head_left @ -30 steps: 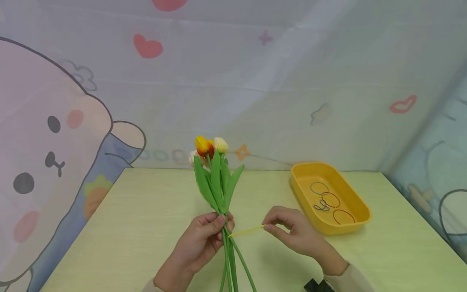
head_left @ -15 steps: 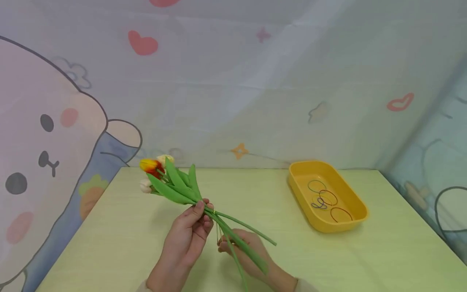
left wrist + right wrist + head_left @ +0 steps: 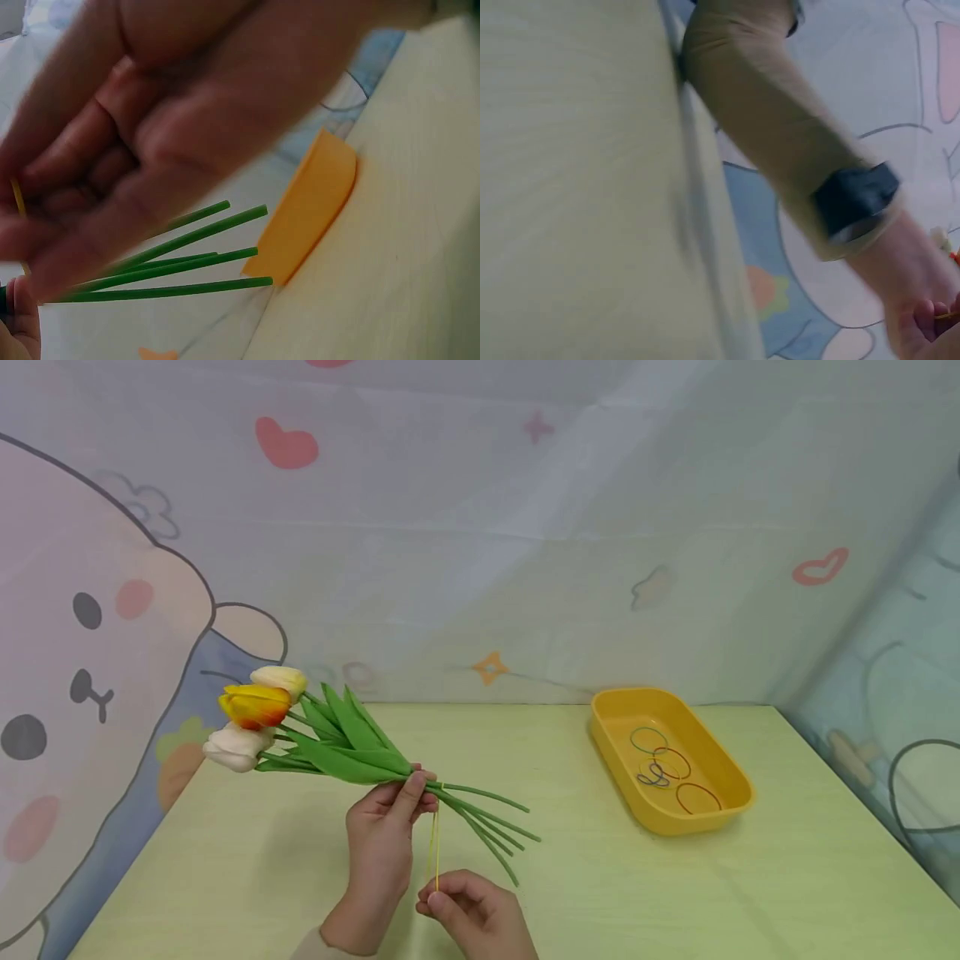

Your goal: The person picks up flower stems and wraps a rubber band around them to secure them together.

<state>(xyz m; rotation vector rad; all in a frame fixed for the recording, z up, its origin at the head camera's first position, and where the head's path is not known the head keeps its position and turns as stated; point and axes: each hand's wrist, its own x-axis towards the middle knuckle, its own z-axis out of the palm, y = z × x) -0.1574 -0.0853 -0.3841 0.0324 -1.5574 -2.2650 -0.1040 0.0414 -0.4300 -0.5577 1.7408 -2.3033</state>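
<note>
My left hand (image 3: 381, 835) grips a bunch of artificial tulips (image 3: 341, 760) by the stems, just below the green leaves. Blooms in white, pale yellow and yellow-red point left, and the bare stems (image 3: 487, 827) fan out to the right. A yellow rubber band (image 3: 437, 852) loops round stems beside the left fingers and is stretched downward. Below, my right hand (image 3: 480, 910) pinches the band's far end between thumb and finger. In the left wrist view a large blurred hand (image 3: 210, 112) covers much of the work, with several stem ends (image 3: 240, 217) showing under it.
A yellow tray (image 3: 697, 822) stands at the table's right, holding several loose rubber bands (image 3: 671, 764). The pale table (image 3: 637, 893) meets a printed cloth backdrop (image 3: 450, 527) behind. A dark wrist device (image 3: 855, 199) sits on a sleeve in the right wrist view.
The tulips have tipped from upright to lying leftward, blooms swinging left and nearer. My right hand has moved left and down, passing beneath the stems, still pinching the band, which now stretches downward.
</note>
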